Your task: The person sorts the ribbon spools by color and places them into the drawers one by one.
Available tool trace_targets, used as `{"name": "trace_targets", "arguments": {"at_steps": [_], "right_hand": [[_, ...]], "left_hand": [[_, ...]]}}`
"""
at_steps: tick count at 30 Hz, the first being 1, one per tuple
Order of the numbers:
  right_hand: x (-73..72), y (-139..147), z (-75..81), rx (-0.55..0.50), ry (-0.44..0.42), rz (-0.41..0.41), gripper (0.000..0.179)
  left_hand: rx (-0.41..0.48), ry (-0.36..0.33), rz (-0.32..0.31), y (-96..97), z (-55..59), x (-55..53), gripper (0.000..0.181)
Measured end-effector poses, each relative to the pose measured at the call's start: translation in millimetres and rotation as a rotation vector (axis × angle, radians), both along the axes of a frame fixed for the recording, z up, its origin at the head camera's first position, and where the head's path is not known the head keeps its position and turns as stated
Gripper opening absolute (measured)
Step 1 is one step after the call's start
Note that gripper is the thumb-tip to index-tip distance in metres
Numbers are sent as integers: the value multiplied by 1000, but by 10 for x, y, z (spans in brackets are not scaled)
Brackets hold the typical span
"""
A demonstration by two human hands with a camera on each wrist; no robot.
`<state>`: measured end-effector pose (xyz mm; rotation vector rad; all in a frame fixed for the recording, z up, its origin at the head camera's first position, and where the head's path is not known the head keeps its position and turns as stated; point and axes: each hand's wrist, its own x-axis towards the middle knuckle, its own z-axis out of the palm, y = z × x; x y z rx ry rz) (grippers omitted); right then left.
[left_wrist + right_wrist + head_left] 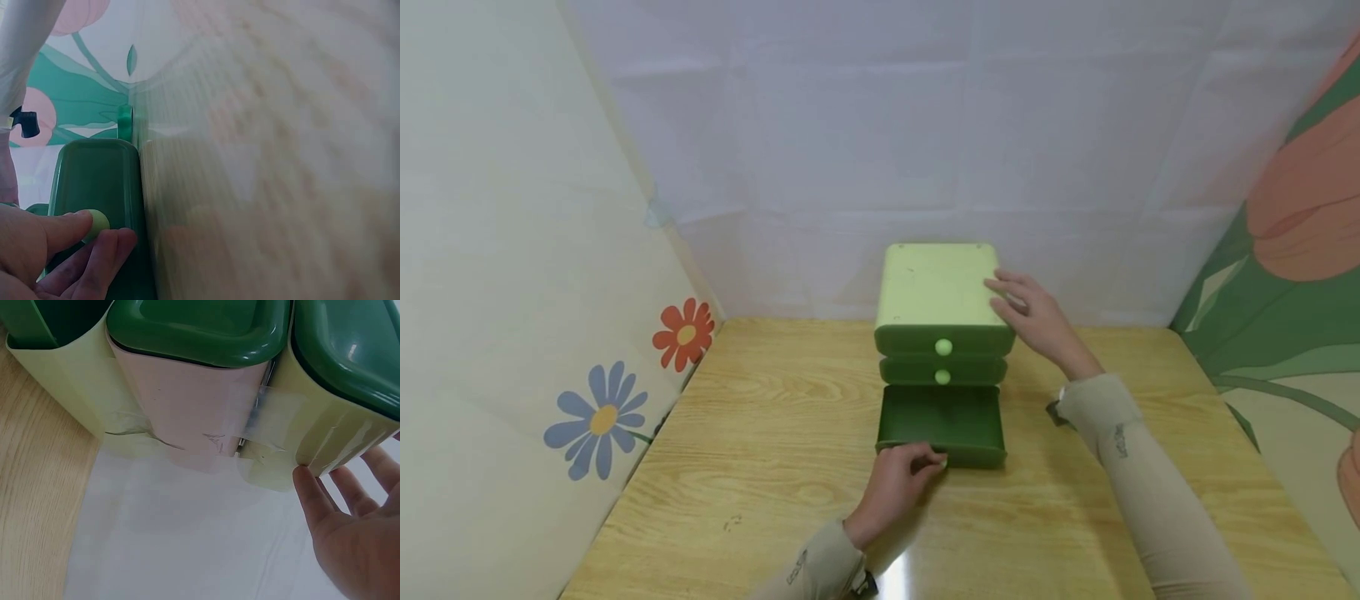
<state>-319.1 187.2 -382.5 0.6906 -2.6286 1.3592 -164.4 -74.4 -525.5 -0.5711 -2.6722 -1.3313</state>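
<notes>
A small drawer cabinet (936, 287) with a light green top and dark green fronts stands near the back of the table. Its bottom drawer (942, 412) is pulled out and holds nothing. My left hand (895, 482) is at that drawer's front; in the left wrist view the thumb and fingers pinch its round light green knob (99, 224). With extended fingers, my right hand (1036, 317) touches the cabinet's top right edge. The right wrist view shows those fingertips (302, 475) against the uppermost tier. Both upper drawers (910, 340) are closed.
The wooden table (760, 450) meets a white-covered wall (850, 167) close behind the cabinet. A left wall bears painted flowers (602, 419), and the right wall a large floral picture (1300, 208). Clear tape (272, 415) crosses the cabinet's side between tiers.
</notes>
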Motion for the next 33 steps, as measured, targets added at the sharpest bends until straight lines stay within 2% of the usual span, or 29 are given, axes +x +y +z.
{"name": "trace_targets", "arguments": {"at_steps": [9,14,17,21,26,28,33], "right_hand": [[-18,33,-17,-19,-7,12,51],[-17,205,-120,-27,-62,-36,54],[21,355,-236,54,-98,-53,55],[92,607,-482,201,-159,-64,62],[234,926,-778,330,-329,-117,77],[277,1015,-865,367,-378,-101,80],[318,1128,-1007,483,-381,-56,81]], "left_hand": [[6,-13,-3,-8,22,16,6],[5,-11,-13,-4,13,9,7],[3,-7,-15,-11,9,10,7],[8,4,-11,-22,15,8,6],[12,-5,-18,-21,32,9,6],[11,-13,-21,-17,27,10,5],[14,-23,-25,-12,18,3,5]]}}
